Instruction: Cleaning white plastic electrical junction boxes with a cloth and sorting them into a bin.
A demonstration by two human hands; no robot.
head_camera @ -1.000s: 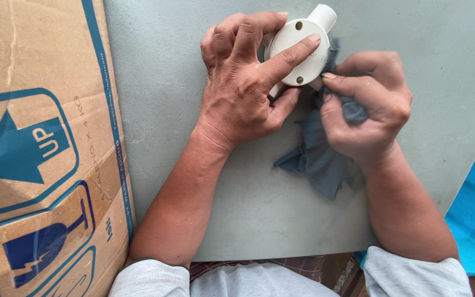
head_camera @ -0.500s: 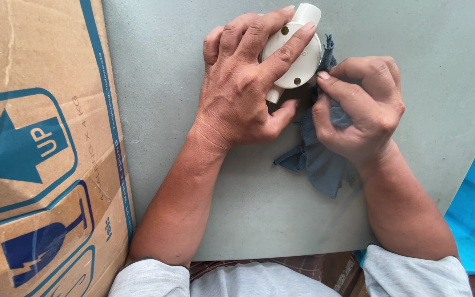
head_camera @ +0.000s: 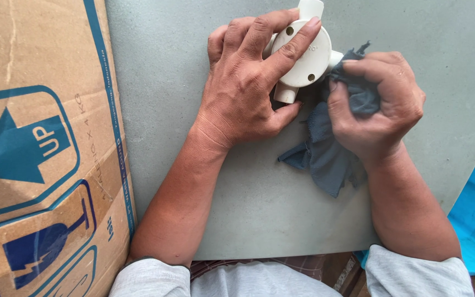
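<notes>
On the grey flat board (head_camera: 204, 82), the right hand (head_camera: 377, 107) is closed around a bunched dark grey cloth (head_camera: 325, 154), pressed against the round white plastic conduit junction box (head_camera: 306, 52). The left hand (head_camera: 248, 82) clasps that box, index finger across its lid. A brown cardboard carton with blue arrows (head_camera: 34, 148) lies just left.

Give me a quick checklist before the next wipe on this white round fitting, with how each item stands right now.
1. Left hand steadies the white round fitting, index finger across its lid: ok.
2. Right hand has a grip on the grey-blue cloth, bunched in the fingers: ok.
3. Cloth touches the fitting's side outlet: ok.
4. Grey board lies flat under the work: ok.
5. Cardboard box stands apart from both hands: ok.
6. Fitting's underside clean: cannot tell, hidden.
</notes>
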